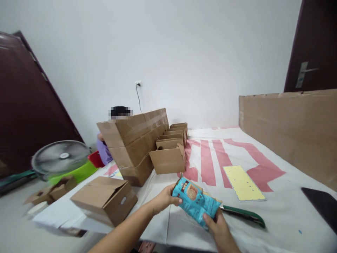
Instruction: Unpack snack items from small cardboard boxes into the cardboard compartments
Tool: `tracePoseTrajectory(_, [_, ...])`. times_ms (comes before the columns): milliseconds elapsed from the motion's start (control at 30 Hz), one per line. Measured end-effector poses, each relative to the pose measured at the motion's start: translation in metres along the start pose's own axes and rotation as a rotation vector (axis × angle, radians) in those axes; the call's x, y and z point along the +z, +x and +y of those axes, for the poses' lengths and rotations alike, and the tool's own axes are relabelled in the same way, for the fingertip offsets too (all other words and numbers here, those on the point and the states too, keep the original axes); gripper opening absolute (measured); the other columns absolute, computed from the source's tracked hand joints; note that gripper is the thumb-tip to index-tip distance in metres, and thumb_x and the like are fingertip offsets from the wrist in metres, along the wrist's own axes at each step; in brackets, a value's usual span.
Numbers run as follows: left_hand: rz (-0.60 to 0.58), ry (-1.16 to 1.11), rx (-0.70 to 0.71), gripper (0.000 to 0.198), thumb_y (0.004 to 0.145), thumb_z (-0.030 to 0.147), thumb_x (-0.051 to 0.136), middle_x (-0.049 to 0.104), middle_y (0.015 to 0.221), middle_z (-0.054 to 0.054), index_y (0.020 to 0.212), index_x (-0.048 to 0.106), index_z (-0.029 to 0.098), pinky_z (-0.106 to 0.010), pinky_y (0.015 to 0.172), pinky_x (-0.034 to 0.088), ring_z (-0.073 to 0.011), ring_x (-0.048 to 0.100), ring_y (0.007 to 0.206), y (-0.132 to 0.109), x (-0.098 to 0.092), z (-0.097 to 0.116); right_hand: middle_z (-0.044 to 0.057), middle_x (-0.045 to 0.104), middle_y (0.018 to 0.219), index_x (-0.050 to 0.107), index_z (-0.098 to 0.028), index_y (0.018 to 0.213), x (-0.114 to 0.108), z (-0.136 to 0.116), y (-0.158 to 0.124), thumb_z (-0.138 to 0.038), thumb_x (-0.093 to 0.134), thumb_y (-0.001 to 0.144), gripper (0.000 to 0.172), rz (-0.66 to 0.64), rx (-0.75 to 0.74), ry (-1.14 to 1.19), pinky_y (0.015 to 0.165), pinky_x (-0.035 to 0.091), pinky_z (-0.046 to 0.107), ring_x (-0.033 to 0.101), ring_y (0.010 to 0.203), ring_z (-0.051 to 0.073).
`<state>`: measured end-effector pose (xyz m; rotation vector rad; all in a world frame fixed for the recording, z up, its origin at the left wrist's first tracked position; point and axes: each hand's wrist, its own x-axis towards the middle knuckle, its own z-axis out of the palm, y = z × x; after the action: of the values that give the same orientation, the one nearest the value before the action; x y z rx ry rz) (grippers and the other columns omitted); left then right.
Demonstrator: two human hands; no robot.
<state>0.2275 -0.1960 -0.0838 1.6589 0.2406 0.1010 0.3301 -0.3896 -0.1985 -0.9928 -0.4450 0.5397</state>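
Note:
A blue snack packet (pixel 196 200) with a round biscuit picture is held between my two hands above the table. My left hand (pixel 166 199) grips its upper left corner, thumb on the front. My right hand (pixel 215 222) pinches the lower right end. Just behind the packet, to the right, lies a knife with a green handle (pixel 243 214); its blade is mostly hidden. Beyond it rests a yellow card (pixel 243 182) with a wavy edge. Left of my hands sits a small cardboard box (pixel 102 198), its top flaps folded over.
A row of open cardboard boxes (pixel 168 160) runs toward the wall. Beside it stands a stack of taped cartons (pixel 134 144), with a person partly hidden behind. A fan (pixel 61 158) is at the left, a cardboard panel (pixel 286 130) at the right, and a dark flat object (pixel 319 203) near the right edge.

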Motion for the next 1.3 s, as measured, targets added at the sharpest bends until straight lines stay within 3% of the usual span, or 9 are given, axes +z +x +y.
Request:
tracePoseTrajectory(167, [0.136,-0.072,-0.013,0.058,0.055,0.033,0.082,0.069,0.088,-0.007,0.105,0.061,0.014,-0.027,0.066,0.048,-0.0198,0.064,0.077,-0.002,-0.014,-0.01,0.012,0.063,0.12,0.05,-0.018,0.12,0.013,-0.01,0.019,-0.053,0.069,0.069,0.065,-0.061,0.004,-0.245,0.098,0.044,0.044,0.057,0.112,0.029])
tracePoseTrajectory(367, [0.354,-0.174,0.018,0.056,0.06,0.038,0.08,0.068,0.099,-0.007,0.108,0.056,0.019,-0.034,0.08,0.05,-0.0212,0.064,0.089,0.001,-0.049,-0.022,0.009,0.065,0.114,0.051,-0.019,0.117,0.061,-0.025,0.07,-0.041,0.067,0.07,0.055,-0.15,-0.168,-0.48,0.096,0.046,0.043,0.06,0.108,0.028])
tracePoseTrajectory(500, [0.655,-0.04,0.051,0.057,0.06,0.042,0.077,0.066,0.103,-0.009,0.107,0.056,0.018,-0.035,0.081,0.052,-0.0233,0.065,0.093,0.009,-0.076,-0.024,0.009,0.068,0.105,0.051,-0.017,0.115,0.093,-0.014,0.115,-0.032,0.061,0.075,0.043,-0.177,-0.129,-0.597,0.086,0.051,0.039,0.065,0.097,0.024])
tracePoseTrajectory(567, [0.808,0.053,0.054,0.057,0.064,0.043,0.072,0.064,0.108,-0.011,0.111,0.054,0.017,-0.037,0.083,0.052,-0.0251,0.063,0.099,0.013,-0.089,-0.024,0.008,0.067,0.108,0.048,-0.018,0.121,0.104,-0.005,0.131,-0.028,0.06,0.076,0.048,-0.179,-0.143,-0.627,0.087,0.051,0.037,0.065,0.098,0.022])
tracePoseTrajectory(667, [1.011,0.172,0.015,0.07,0.069,0.039,0.068,0.051,0.128,-0.018,0.129,0.04,0.016,-0.045,0.093,0.046,-0.0311,0.052,0.118,0.014,-0.101,-0.027,0.011,0.058,0.127,0.036,-0.018,0.134,0.108,0.008,0.14,-0.019,0.062,0.073,0.066,-0.169,-0.179,-0.713,0.099,0.044,0.037,0.056,0.115,0.022])
tracePoseTrajectory(767, [1.216,0.327,-0.045,0.083,0.069,0.031,0.068,0.023,0.147,-0.023,0.139,0.027,0.016,-0.059,0.106,0.024,-0.0384,0.021,0.137,0.012,-0.097,-0.035,0.016,0.052,0.132,0.04,-0.015,0.133,0.101,0.021,0.133,-0.014,0.06,0.073,0.063,-0.149,-0.187,-0.832,0.105,0.036,0.043,0.048,0.124,0.026])
tracePoseTrajectory(867, [1.162,0.757,-0.025,0.068,0.076,0.027,0.061,0.019,0.151,-0.014,0.138,0.034,0.023,-0.057,0.11,0.015,-0.0345,0.013,0.14,0.012,-0.078,-0.046,0.013,0.06,0.12,0.052,-0.017,0.123,0.091,0.029,0.121,-0.014,0.059,0.074,0.049,-0.183,-0.221,-0.934,0.101,0.039,0.04,0.054,0.115,0.026])
tracePoseTrajectory(1000, [0.901,1.318,-0.032,0.057,0.078,0.027,0.06,0.034,0.142,-0.014,0.133,0.045,0.024,-0.047,0.1,0.036,-0.0332,0.036,0.127,0.022,-0.057,-0.057,0.01,0.064,0.112,0.06,-0.018,0.113,0.088,0.032,0.116,-0.017,0.059,0.075,0.038,-0.226,-0.281,-1.038,0.097,0.04,0.035,0.055,0.108,0.024])
tracePoseTrajectory(1300, [0.949,1.397,-0.148,0.056,0.079,0.022,0.055,0.033,0.144,-0.014,0.134,0.045,0.025,-0.044,0.088,0.042,-0.0346,0.042,0.117,0.058,-0.055,-0.045,0.007,0.066,0.104,0.063,-0.02,0.106,0.089,0.029,0.117,-0.018,0.06,0.076,0.031,-0.248,-0.328,-1.143,0.093,0.042,0.03,0.057,0.101,0.02])
